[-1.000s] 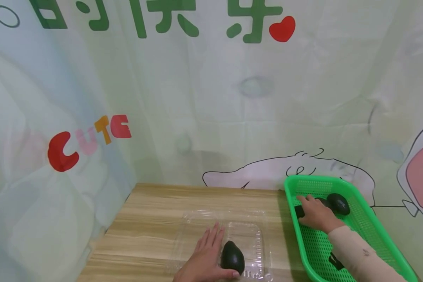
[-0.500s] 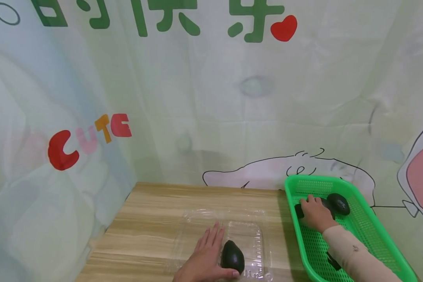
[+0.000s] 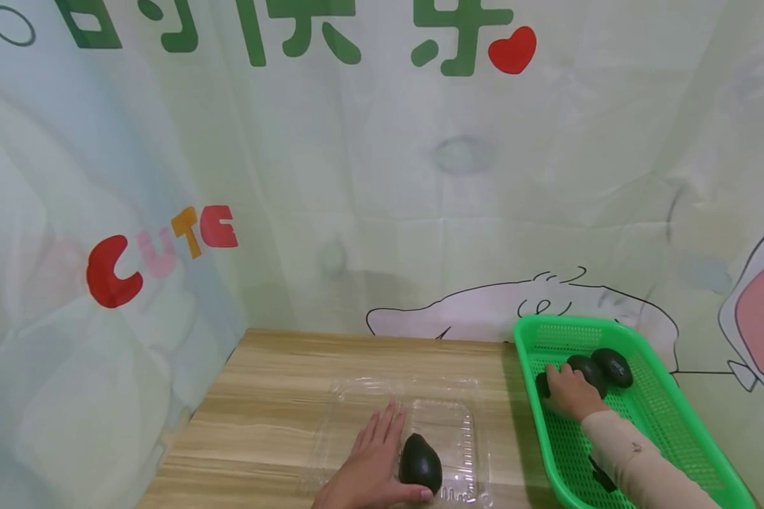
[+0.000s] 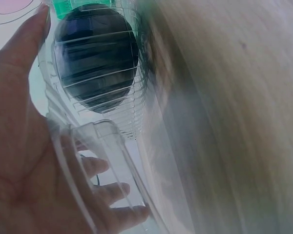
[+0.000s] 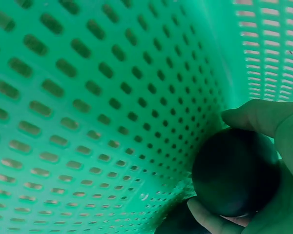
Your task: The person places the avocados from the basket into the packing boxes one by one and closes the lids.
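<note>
My left hand (image 3: 372,459) lies on a clear plastic clamshell container (image 3: 467,410), its fingers fairly straight and its thumb at the near side of a dark avocado (image 3: 420,463). That avocado (image 4: 95,58) shows through the ribbed plastic wall in the left wrist view, with the thumb along the container's edge. Inside a green basket (image 3: 656,385), my right hand (image 3: 573,392) grips another dark avocado (image 5: 234,170) between thumb and fingers. Two more avocados lie just beyond it, a middle one (image 3: 588,375) and a far one (image 3: 612,367). Part of one avocado (image 5: 180,219) shows below the gripped one.
The basket's left rim (image 3: 535,424) stands between the two hands, on the right of the wooden table (image 3: 255,410). A printed cloth (image 3: 356,177) hangs behind the table and along its left. By the right sleeve is a small black thing (image 3: 601,474).
My right hand has drawn slightly nearer and its fingers have curled in round the avocado, uncovering more of the middle one. My left hand and the container have stayed put.
</note>
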`<state>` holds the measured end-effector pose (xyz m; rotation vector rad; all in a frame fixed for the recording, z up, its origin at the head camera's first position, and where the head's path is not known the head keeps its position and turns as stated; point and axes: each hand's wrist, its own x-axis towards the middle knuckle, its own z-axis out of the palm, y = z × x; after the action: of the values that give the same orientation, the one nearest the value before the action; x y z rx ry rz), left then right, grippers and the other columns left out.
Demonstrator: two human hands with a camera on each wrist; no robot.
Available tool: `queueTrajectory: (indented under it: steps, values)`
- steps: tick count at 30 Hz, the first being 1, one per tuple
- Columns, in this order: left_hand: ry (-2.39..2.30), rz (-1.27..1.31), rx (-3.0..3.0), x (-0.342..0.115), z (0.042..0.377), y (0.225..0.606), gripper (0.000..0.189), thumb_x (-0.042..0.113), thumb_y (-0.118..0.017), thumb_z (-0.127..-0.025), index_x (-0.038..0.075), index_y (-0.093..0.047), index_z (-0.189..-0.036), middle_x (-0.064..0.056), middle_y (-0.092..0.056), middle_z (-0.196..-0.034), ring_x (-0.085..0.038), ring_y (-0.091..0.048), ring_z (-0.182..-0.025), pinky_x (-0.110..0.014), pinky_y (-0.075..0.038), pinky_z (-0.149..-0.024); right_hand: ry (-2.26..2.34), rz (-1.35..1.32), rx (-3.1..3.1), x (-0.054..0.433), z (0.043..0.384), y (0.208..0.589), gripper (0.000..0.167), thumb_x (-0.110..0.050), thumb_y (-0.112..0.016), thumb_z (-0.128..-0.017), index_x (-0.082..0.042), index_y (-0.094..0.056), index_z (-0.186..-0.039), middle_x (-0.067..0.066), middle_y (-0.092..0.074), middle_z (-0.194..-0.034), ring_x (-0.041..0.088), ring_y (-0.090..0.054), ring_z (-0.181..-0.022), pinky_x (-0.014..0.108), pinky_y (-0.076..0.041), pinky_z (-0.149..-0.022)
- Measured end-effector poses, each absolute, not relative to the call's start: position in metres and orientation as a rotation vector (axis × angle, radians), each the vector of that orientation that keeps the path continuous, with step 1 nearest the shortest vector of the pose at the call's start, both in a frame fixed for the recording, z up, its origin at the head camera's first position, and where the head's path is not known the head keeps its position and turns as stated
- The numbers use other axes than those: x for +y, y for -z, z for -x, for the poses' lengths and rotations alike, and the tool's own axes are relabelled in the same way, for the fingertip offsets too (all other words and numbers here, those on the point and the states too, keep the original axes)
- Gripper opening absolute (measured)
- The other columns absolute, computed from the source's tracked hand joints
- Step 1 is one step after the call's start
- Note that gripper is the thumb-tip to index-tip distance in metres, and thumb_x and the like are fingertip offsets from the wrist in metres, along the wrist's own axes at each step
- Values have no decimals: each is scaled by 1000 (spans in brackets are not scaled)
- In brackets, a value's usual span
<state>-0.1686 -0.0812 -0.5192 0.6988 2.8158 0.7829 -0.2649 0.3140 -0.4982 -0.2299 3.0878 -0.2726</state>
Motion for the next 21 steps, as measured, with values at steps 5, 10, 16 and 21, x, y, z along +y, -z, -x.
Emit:
queueTrajectory:
  steps: [5,10,16,21]
  values:
    - [-789,-686,2804,-81,170,520,128,78,-73,-71,6,-18,-162,-17,-9,-170,-46,-16,-153,-66,-23,-117,310,192,3068,317,267,501,63,-17,-75,-88,13,-46,-135,41,-52,-119,62,-54,-105,67,-52,-77]
    - [-781,-690,2811,-81,170,522,129,78,-73,-71,6,-18,-162,-17,-9,-170,-46,-17,-152,-65,-23,-118,343,229,3097,318,267,502,64,-18,-78,-86,16,-47,-131,42,-54,-114,60,-58,-97,63,-53,-75]
    - [-781,-683,2791,-80,171,521,129,79,-72,-71,6,-17,-162,-18,-8,-170,-45,-15,-153,-65,-21,-119,349,240,3111,320,266,505,66,-17,-79,-85,18,-46,-130,43,-54,-112,59,-59,-94,62,-54,-75]
    - [-786,-686,2787,-80,171,518,129,77,-74,-71,5,-18,-162,-19,-8,-170,-46,-15,-153,-65,-22,-118,357,220,3067,321,266,503,72,-19,-79,-86,19,-41,-135,47,-50,-117,62,-57,-97,64,-53,-78]
